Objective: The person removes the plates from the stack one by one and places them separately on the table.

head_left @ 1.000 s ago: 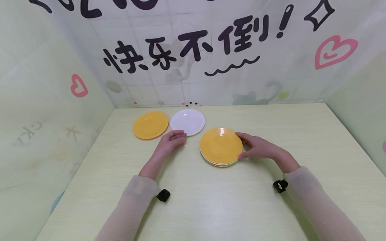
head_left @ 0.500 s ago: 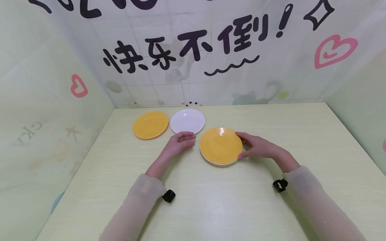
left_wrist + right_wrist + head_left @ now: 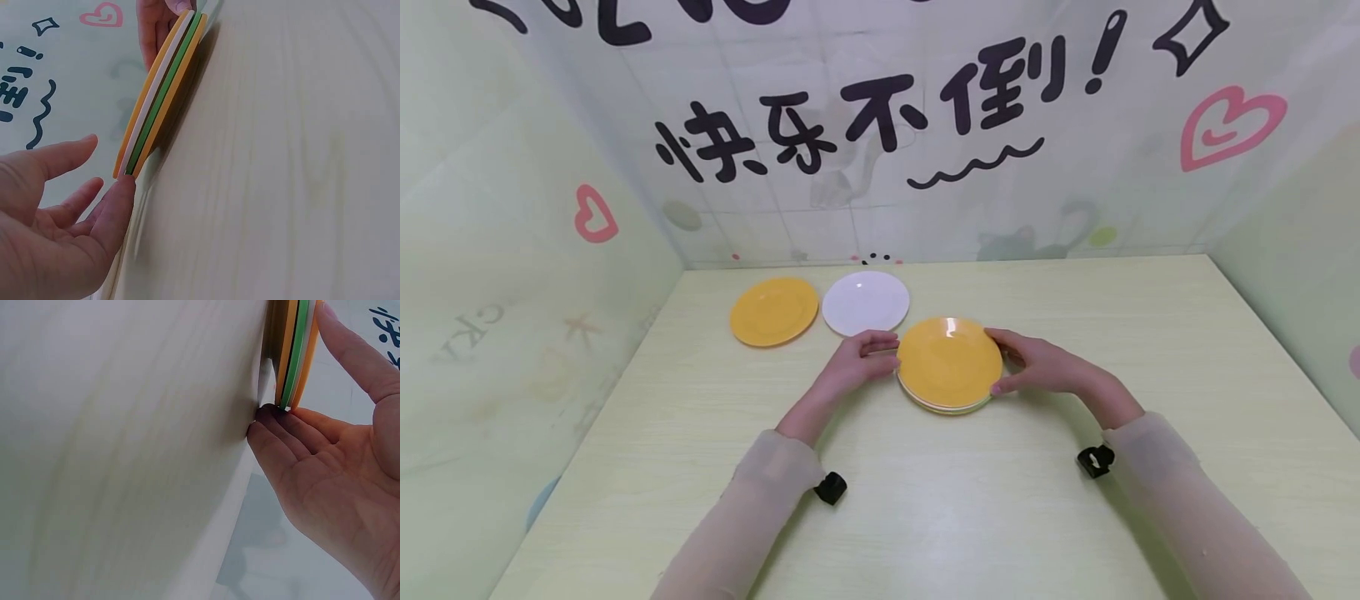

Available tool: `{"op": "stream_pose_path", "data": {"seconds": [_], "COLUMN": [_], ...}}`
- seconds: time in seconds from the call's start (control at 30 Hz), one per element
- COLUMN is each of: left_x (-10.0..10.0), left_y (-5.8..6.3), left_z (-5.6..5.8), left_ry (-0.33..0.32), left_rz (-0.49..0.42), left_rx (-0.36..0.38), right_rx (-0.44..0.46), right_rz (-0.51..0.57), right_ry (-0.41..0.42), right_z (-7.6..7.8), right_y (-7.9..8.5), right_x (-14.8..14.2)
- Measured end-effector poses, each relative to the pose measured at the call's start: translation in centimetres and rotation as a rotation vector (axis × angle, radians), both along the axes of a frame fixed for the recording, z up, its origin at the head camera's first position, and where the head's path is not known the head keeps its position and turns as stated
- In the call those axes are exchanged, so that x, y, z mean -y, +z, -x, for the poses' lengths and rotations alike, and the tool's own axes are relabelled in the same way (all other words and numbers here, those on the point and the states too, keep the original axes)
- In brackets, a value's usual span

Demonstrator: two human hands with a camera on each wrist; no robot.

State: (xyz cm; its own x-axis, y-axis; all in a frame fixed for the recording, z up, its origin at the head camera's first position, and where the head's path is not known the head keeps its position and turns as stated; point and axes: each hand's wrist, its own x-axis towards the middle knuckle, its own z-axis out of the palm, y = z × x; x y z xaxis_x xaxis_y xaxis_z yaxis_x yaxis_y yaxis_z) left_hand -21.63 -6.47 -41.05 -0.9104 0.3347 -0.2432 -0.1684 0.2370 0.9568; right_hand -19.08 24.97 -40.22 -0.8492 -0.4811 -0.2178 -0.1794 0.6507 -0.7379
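A stack of several plates (image 3: pixel 950 362) stands near the middle of the table, with orange on top, then white, green and another orange in the left wrist view. My right hand (image 3: pixel 1040 365) grips the stack's right side. In the right wrist view its thumb is at the upper plate's rim and its fingertips are at the edge, partly under it. At the stack's left side is my left hand (image 3: pixel 859 364), its fingers loosely extended. One of its fingertips meets the rims of the plates in the left wrist view, and the other fingers reach beside them.
A white plate (image 3: pixel 866 302) lies behind my left hand, and a single orange plate (image 3: pixel 774 312) lies left of it. Printed fabric walls (image 3: pixel 880 217) close off the back and both sides of the pale wooden table (image 3: pixel 925 508).
My left hand has moved to the right, from the white plate's front edge to the left side of the stack. The right hand and the plates have stayed in place.
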Motion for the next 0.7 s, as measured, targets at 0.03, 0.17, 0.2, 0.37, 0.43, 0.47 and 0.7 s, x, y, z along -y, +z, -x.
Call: {"op": "stream_pose_path", "data": {"seconds": [0.03, 0.17, 0.2, 0.37, 0.43, 0.47, 0.7], "left_x": [-0.1, -0.5, -0.6, -1.0, -1.1, -1.2, -1.3], "left_y": [0.0, -0.3, -0.3, -0.5, -0.5, -0.5, -0.5], "left_z": [0.0, 0.3, 0.3, 0.6, 0.6, 0.6, 0.6], "left_ry": [0.001, 0.006, 0.008, 0.007, 0.005, 0.004, 0.008], "left_rz": [0.005, 0.048, 0.055, 0.136, 0.170, 0.184, 0.202], "left_rx": [0.000, -0.012, -0.014, -0.045, -0.055, -0.059, -0.053], "right_rx": [0.006, 0.023, 0.020, 0.015, 0.020, 0.021, 0.021], "right_rz": [0.004, 0.011, 0.010, 0.012, 0.020, 0.024, 0.023], "right_ry": [0.000, -0.009, -0.007, -0.006, -0.005, -0.004, -0.006], "right_z": [0.0, 0.2, 0.2, 0.2, 0.2, 0.2, 0.1], "right_y": [0.0, 0.0, -0.1, -0.1, 0.0, 0.0, 0.0], "right_x": [0.0, 0.1, 0.1, 0.1, 0.0, 0.0, 0.1]}}
